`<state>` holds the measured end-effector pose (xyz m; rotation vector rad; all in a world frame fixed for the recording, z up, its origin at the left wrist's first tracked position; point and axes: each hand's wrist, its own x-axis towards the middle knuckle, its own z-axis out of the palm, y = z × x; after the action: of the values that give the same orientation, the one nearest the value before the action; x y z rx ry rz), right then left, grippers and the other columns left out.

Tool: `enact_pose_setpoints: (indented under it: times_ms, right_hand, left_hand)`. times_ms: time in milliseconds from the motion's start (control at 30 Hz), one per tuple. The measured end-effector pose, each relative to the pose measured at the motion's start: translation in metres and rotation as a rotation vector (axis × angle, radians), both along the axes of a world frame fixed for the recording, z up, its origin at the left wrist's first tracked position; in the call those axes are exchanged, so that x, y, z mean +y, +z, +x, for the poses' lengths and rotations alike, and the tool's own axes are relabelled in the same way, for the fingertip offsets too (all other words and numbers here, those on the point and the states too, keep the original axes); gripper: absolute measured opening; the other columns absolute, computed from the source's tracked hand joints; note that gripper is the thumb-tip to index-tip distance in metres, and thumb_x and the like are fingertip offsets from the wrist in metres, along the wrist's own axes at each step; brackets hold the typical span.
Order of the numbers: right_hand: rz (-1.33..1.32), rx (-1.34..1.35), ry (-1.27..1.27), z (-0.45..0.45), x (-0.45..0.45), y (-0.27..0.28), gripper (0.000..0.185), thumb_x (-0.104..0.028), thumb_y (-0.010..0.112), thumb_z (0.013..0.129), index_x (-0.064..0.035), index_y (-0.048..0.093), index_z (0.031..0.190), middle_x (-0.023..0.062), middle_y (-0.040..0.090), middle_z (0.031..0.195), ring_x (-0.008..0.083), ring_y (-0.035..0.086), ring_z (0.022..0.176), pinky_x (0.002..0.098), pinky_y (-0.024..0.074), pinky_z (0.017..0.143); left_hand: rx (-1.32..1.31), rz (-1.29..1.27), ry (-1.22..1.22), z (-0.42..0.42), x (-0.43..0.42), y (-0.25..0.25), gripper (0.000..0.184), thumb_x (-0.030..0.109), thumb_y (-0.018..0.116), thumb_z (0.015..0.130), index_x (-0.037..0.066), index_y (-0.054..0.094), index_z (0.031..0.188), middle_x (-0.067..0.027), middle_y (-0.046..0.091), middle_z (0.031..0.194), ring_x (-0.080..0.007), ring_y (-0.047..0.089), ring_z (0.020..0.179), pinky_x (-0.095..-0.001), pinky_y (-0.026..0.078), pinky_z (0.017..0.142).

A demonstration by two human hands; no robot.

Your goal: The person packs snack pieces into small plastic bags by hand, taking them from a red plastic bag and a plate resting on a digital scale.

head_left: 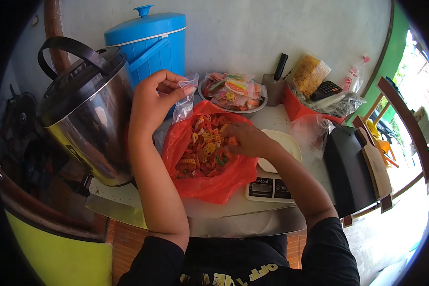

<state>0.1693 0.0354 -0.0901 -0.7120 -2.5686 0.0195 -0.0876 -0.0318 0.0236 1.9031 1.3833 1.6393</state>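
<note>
My left hand (pixel 163 93) is raised and pinches a small clear plastic bag (pixel 184 106) by its top. Below it, a large red plastic bag (pixel 224 183) lies open on the table, full of colourful dry snack pieces (pixel 206 143), some wheel-shaped. My right hand (pixel 250 140) reaches into this bag from the right, its fingers curled round a few orange pieces; part of its grip is hidden. Right of the red bag, partly under my right forearm, sits a white kitchen scale (pixel 268 187) with a pale plate (pixel 283 143) on it.
Behind the red bag stands a metal bowl (pixel 252 112) of packed sachets. A steel pot (pixel 88 119) and a blue lidded bucket (pixel 157 57) crowd the left. At right are a red box (pixel 291 102) with a calculator (pixel 326 89), and a black case (pixel 348 164).
</note>
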Motion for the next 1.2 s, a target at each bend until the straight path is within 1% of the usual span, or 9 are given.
enact_pose_setpoints:
  times_ms: [167, 267, 367, 467, 767, 867, 967, 1067, 1200]
  right_hand:
    - [-0.227, -0.289, -0.211, 0.016, -0.017, 0.011, 0.026, -0.019, 0.073, 0.075, -0.0079, 0.064, 0.097, 0.0086, 0.065, 0.102, 0.031, 0.061, 0.101, 0.0428, 0.0505, 0.084]
    - [0.032, -0.069, -0.203, 0.004, -0.026, 0.01, 0.015, -0.018, 0.069, 0.075, -0.0103, 0.067, 0.087, 0.0059, 0.066, 0.096, 0.0273, 0.064, 0.095, 0.041, 0.0533, 0.079]
    - [0.021, 0.105, -0.122, -0.018, -0.017, 0.001, 0.016, -0.016, 0.068, 0.076, -0.0116, 0.069, 0.091, 0.0059, 0.067, 0.099, 0.0278, 0.064, 0.093, 0.0403, 0.0528, 0.08]
    - [-0.128, 0.098, 0.227, -0.044, -0.022, -0.002, 0.026, -0.012, 0.068, 0.079, -0.0112, 0.069, 0.105, 0.0064, 0.067, 0.11, 0.0273, 0.061, 0.107, 0.0432, 0.0473, 0.093]
    - [0.293, -0.113, 0.111, -0.077, -0.041, -0.019, 0.019, -0.029, 0.066, 0.082, -0.0225, 0.074, 0.097, -0.0028, 0.069, 0.108, 0.0209, 0.055, 0.115, 0.0426, 0.0426, 0.099]
    - [0.158, -0.098, 0.134, -0.06, -0.027, -0.018, 0.016, -0.024, 0.067, 0.082, -0.0173, 0.073, 0.095, 0.0, 0.07, 0.101, 0.0219, 0.059, 0.107, 0.0421, 0.0452, 0.095]
    - [-0.165, 0.164, 0.178, -0.036, -0.023, 0.004, 0.013, -0.019, 0.071, 0.083, -0.0115, 0.072, 0.093, 0.0033, 0.071, 0.095, 0.0224, 0.064, 0.096, 0.04, 0.0489, 0.086]
    - [-0.467, 0.199, -0.031, 0.002, -0.028, 0.041, 0.017, -0.017, 0.075, 0.082, -0.0088, 0.072, 0.096, 0.0047, 0.072, 0.095, 0.0229, 0.067, 0.09, 0.0374, 0.0509, 0.08]
    - [-0.52, -0.08, -0.118, 0.07, -0.008, 0.079, 0.021, -0.019, 0.076, 0.082, -0.009, 0.072, 0.1, 0.0061, 0.072, 0.096, 0.0215, 0.068, 0.093, 0.0356, 0.0516, 0.082]
  left_hand:
    - [0.019, 0.018, 0.0, -0.003, 0.001, -0.001, 0.024, 0.017, 0.081, 0.078, 0.002, 0.068, 0.092, -0.0039, 0.069, 0.081, -0.01, 0.062, 0.076, -0.0251, 0.047, 0.072]
    - [0.026, 0.024, 0.006, -0.003, 0.001, 0.0, 0.023, 0.016, 0.081, 0.078, 0.002, 0.068, 0.092, -0.004, 0.069, 0.081, -0.0098, 0.062, 0.076, -0.0251, 0.047, 0.072]
    - [0.027, 0.02, 0.002, -0.003, 0.001, -0.002, 0.023, 0.016, 0.081, 0.078, 0.002, 0.068, 0.092, -0.004, 0.069, 0.081, -0.0098, 0.062, 0.077, -0.0251, 0.047, 0.072]
    - [0.024, 0.013, 0.003, -0.002, 0.0, 0.0, 0.022, 0.015, 0.081, 0.078, 0.002, 0.068, 0.091, -0.0039, 0.069, 0.081, -0.0098, 0.062, 0.077, -0.0251, 0.047, 0.072]
    - [0.015, 0.009, -0.006, -0.003, -0.001, 0.0, 0.023, 0.016, 0.081, 0.078, 0.002, 0.069, 0.092, -0.0048, 0.07, 0.081, -0.0108, 0.063, 0.077, -0.0255, 0.047, 0.072]
    - [0.009, 0.002, -0.008, -0.003, 0.0, -0.001, 0.022, 0.016, 0.081, 0.078, 0.003, 0.069, 0.091, -0.0034, 0.069, 0.08, -0.0097, 0.062, 0.077, -0.0248, 0.047, 0.073]
    - [0.027, 0.01, 0.0, -0.004, 0.002, -0.001, 0.022, 0.016, 0.081, 0.078, 0.003, 0.069, 0.091, -0.0035, 0.069, 0.08, -0.0098, 0.062, 0.076, -0.0248, 0.047, 0.072]
    - [0.033, 0.016, 0.004, -0.004, 0.002, -0.001, 0.022, 0.016, 0.081, 0.079, 0.003, 0.069, 0.091, -0.0035, 0.068, 0.081, -0.0099, 0.062, 0.077, -0.025, 0.047, 0.072]
    - [0.036, 0.009, 0.011, -0.003, 0.002, 0.0, 0.022, 0.016, 0.081, 0.079, 0.003, 0.069, 0.091, -0.0036, 0.069, 0.081, -0.0098, 0.063, 0.077, -0.0253, 0.047, 0.072]
